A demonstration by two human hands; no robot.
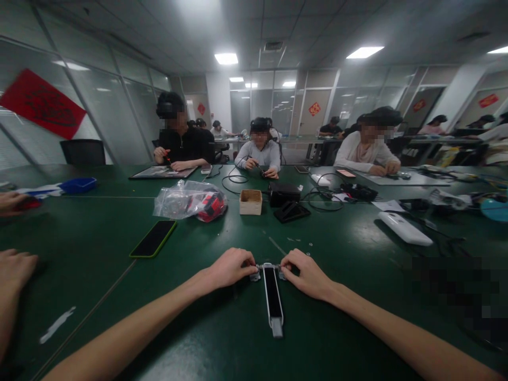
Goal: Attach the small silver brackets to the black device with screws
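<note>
A long, narrow white-framed device with a black face [273,293] lies on the green table, its grey end [277,328] pointing toward me. At its far end, small silvery pieces stick out to both sides. My left hand [234,267] pinches the left silvery piece [255,276] between thumb and fingers. On the opposite side, the fingers of my right hand [304,270] are closed on the right silvery piece [282,273], which they partly cover. What exactly these pieces are is too small to tell.
Beyond my hands stand a small cardboard box [251,202], a clear plastic bag [190,201] with red items and a black case [283,194]. A green-edged phone [154,239] lies left, a white device [405,228] right. Another person's hand [16,267] rests at far left; several people sit opposite.
</note>
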